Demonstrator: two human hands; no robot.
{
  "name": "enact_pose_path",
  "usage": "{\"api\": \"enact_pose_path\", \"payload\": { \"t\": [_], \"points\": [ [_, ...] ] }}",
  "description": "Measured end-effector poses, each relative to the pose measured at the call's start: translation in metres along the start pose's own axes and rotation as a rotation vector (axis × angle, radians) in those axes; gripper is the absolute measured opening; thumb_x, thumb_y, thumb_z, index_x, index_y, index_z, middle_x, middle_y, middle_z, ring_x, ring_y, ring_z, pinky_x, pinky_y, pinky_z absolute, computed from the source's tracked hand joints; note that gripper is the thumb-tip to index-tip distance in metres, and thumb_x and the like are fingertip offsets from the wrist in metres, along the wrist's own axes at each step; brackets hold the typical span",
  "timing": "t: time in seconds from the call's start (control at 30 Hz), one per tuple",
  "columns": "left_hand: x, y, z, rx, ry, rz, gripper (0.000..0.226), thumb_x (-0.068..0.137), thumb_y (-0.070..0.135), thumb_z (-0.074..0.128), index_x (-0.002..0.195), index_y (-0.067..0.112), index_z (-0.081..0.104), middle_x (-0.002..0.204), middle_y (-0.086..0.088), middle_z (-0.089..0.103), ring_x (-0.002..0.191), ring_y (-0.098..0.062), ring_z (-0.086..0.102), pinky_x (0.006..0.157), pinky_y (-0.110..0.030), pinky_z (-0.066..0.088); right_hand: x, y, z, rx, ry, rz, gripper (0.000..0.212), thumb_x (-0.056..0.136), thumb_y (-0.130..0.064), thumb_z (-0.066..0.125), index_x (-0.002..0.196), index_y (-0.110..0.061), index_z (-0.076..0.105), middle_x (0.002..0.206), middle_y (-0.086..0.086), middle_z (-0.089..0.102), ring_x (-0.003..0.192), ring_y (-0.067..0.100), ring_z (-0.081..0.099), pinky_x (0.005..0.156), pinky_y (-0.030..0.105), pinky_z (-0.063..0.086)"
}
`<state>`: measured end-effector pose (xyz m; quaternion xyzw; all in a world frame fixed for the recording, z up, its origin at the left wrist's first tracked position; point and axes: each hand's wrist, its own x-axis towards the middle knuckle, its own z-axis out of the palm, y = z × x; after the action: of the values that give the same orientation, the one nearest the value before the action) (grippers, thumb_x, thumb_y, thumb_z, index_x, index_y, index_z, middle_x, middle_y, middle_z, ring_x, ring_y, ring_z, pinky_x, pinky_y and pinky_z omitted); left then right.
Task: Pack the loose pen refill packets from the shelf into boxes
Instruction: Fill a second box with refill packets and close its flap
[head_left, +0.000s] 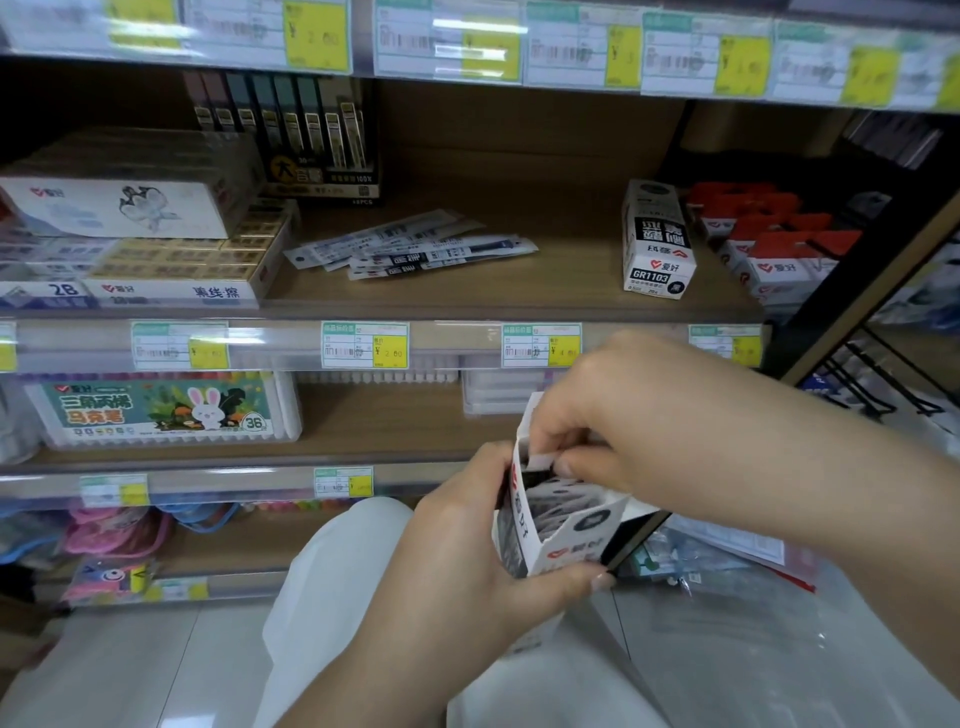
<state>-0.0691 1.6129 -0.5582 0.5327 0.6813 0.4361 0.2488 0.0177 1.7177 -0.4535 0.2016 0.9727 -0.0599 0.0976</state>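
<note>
Open box (563, 525) in left-hand (483, 545) grip, right hand (618, 415) pinching its flap; loose packets (410, 249) and upright box (657, 241) on shelf (519, 301) behind.

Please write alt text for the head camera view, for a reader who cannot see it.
A person's left hand holds an open white box of pen refill packets while the right hand works at its top flap. On the shelf behind, loose refill packets lie in a pile, with a closed white box standing to their right.
</note>
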Motion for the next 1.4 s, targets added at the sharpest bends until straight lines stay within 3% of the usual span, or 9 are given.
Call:
{"api": "enact_pose_path", "payload": {
  "t": [0.23,0.4,0.53,0.77,0.9,1.03,1.17,1.23,1.4],
  "points": [
    [0.013,-0.002,0.002,-0.086,-0.010,0.015,0.048,0.056,0.036,0.087,0.090,0.040,0.053,0.093,0.033,0.063,0.088,0.012,0.058,0.068,-0.006,0.041,0.010,0.022,0.005,0.281,-0.099,-0.027,0.019,0.083,-0.017,0.065,0.072,-0.033,0.066,0.063,-0.017,0.061,0.060,-0.012,0.055,0.053,0.006,0.040],
    [0.031,-0.003,-0.008,-0.125,0.063,0.049,0.050,0.055,0.039,0.087,0.094,0.036,0.055,0.093,0.025,0.066,0.085,0.008,0.062,0.068,-0.010,0.047,0.018,0.029,-0.012,0.452,0.080,-0.063,0.008,0.080,-0.021,0.068,0.081,-0.026,0.074,0.069,-0.015,0.069,0.061,-0.010,0.060,0.054,0.007,0.043],
    [0.050,-0.017,-0.002,-0.159,0.084,-0.001,0.051,0.058,0.033,0.086,0.099,0.032,0.055,0.097,0.027,0.064,0.087,0.008,0.061,0.070,-0.011,0.047,0.038,0.048,-0.019,0.704,0.331,0.010,0.008,0.083,-0.019,0.066,0.080,-0.020,0.073,0.077,-0.003,0.074,0.071,0.010,0.069,0.071,0.032,0.055],
    [0.060,-0.031,0.013,-0.265,0.053,-0.038,0.046,0.067,0.027,0.083,0.097,0.039,0.050,0.097,0.021,0.063,0.091,0.005,0.060,0.071,-0.012,0.047,0.120,0.081,0.012,0.835,0.570,0.214,0.010,0.084,-0.015,0.065,0.075,-0.020,0.068,0.071,-0.009,0.068,0.066,0.002,0.058,0.061,0.017,0.044],
    [0.059,-0.030,0.015,-0.302,0.016,-0.019,0.049,0.070,0.023,0.081,0.104,0.038,0.049,0.103,0.022,0.060,0.098,0.008,0.057,0.072,-0.009,0.045,0.163,0.095,0.012,0.624,0.524,0.264,0.008,0.082,-0.017,0.067,0.089,-0.018,0.071,0.078,-0.005,0.065,0.077,0.009,0.059,0.072,0.022,0.046],
    [0.058,-0.035,0.015,-0.325,0.056,-0.006,0.052,0.069,0.025,0.081,0.105,0.045,0.049,0.105,0.021,0.060,0.102,0.006,0.055,0.075,-0.010,0.046,0.195,0.096,0.025,0.263,0.520,0.170,0.028,0.085,-0.014,0.063,0.112,-0.018,0.064,0.114,-0.001,0.064,0.102,0.014,0.057,0.087,0.028,0.045],
    [0.058,-0.040,0.016,-0.346,0.066,0.003,0.053,0.067,0.032,0.080,0.107,0.046,0.049,0.107,0.019,0.060,0.102,0.001,0.058,0.081,-0.028,0.054,0.217,0.095,0.030,0.033,0.438,0.094,0.055,0.085,-0.013,0.057,0.137,-0.021,0.042,0.139,0.005,0.045,0.126,0.028,0.041,0.101,0.043,0.039],
    [0.057,-0.041,0.018,-0.348,0.066,-0.003,0.053,0.066,0.035,0.080,0.108,0.044,0.049,0.107,0.017,0.060,0.102,-0.003,0.059,0.076,-0.041,0.056,0.227,0.095,0.028,0.017,0.347,0.086,0.060,0.085,-0.011,0.054,0.141,-0.023,0.035,0.141,0.007,0.043,0.125,0.031,0.042,0.099,0.045,0.041],
    [0.056,-0.042,0.020,-0.329,0.086,0.010,0.055,0.064,0.034,0.080,0.108,0.044,0.049,0.108,0.016,0.061,0.101,-0.001,0.058,0.078,-0.040,0.055,0.232,0.093,0.027,-0.131,0.332,0.031,0.041,0.085,-0.003,0.046,0.123,-0.017,0.054,0.118,0.011,0.059,0.103,0.031,0.057,0.080,0.039,0.050]
  ]
}}
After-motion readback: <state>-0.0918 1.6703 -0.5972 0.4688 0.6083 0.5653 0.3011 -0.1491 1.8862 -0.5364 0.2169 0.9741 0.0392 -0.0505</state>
